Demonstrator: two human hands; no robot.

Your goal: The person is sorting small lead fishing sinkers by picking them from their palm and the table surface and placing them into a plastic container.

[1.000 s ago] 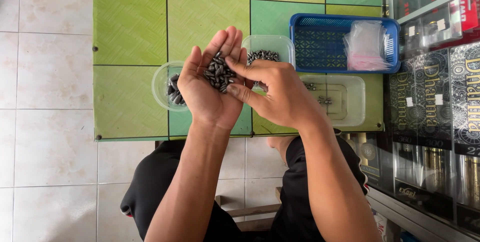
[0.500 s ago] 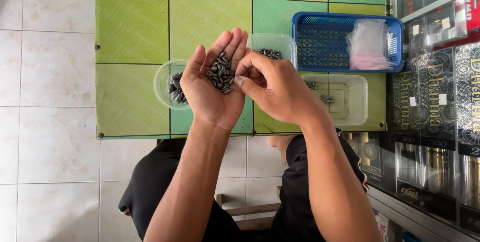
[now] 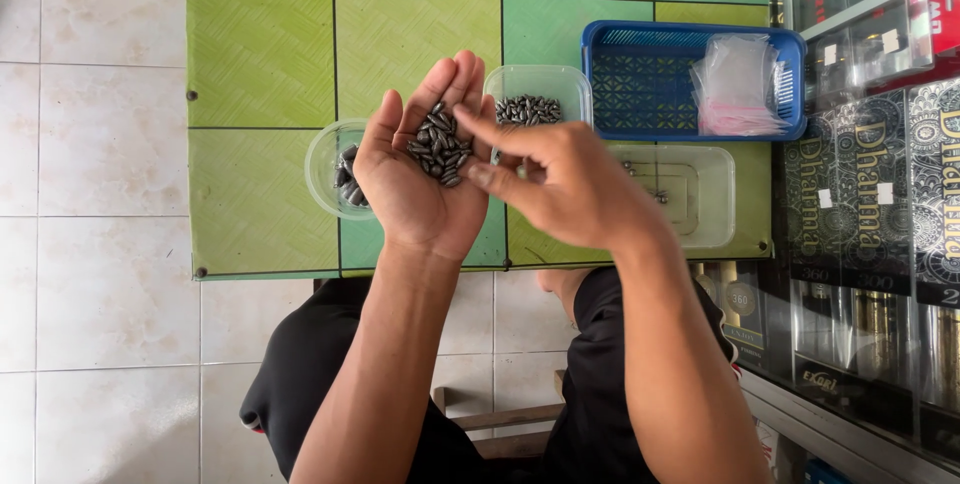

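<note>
My left hand [image 3: 420, 174] is held palm up above the green tiled table [image 3: 260, 54], cupping a heap of small dark oval metal pieces [image 3: 440, 144]. My right hand [image 3: 565, 184] hovers just to its right, fingers curled and index finger stretched toward the heap; I cannot tell whether it pinches a piece. Under my left hand sits a round clear container [image 3: 330, 169] with more dark pieces. Behind my fingertips stands a square clear tub [image 3: 540, 94] holding the same pieces.
A blue plastic basket [image 3: 640, 79] with small clear bags [image 3: 740, 89] stands at the back right. A clear rectangular tray [image 3: 690, 194] lies in front of it. A glass display case [image 3: 880, 194] with boxed goods lines the right side. White floor tiles lie left.
My right hand has drawn slightly back to the right from the heap. My left hand has stayed cupped with the pieces in it.
</note>
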